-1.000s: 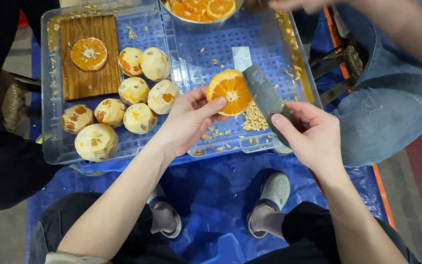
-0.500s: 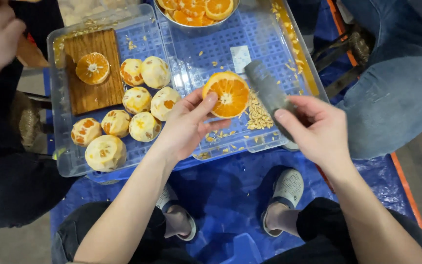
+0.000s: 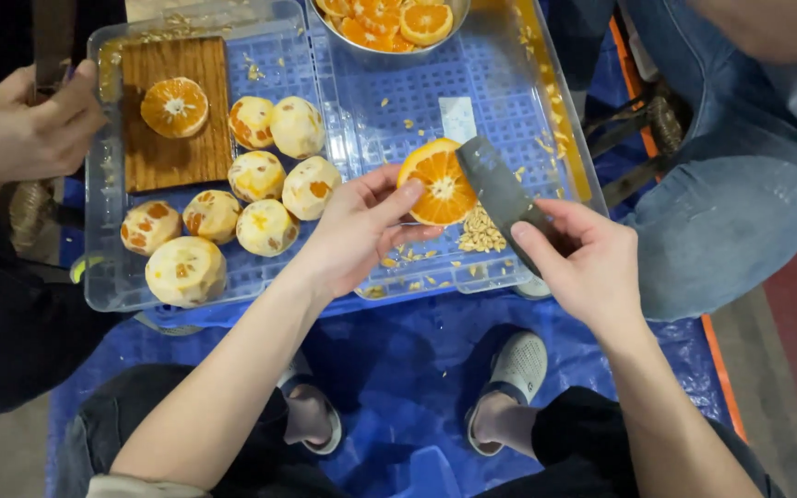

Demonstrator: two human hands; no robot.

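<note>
My left hand (image 3: pixel 357 231) holds a peeled orange half (image 3: pixel 434 182) with its cut face up, over a blue perforated tray (image 3: pixel 509 111). My right hand (image 3: pixel 588 263) grips a dark knife (image 3: pixel 500 198) whose blade lies against the right edge of the orange half. Just below the fruit, a small heap of pale seeds (image 3: pixel 481 235) lies on the tray.
Several peeled whole oranges (image 3: pixel 260 198) sit in a clear tray (image 3: pixel 103 277) beside a wooden board (image 3: pixel 172 152) bearing an orange half (image 3: pixel 174 107). A metal bowl (image 3: pixel 389 23) of cut orange halves stands at the top. Another person's hand (image 3: pixel 20 134) is at left, a denim-clad leg (image 3: pixel 740 194) at right.
The view has shifted a little. Another person's hand has come in at the upper left. My hands keep the orange half and knife together over the seed heap.
</note>
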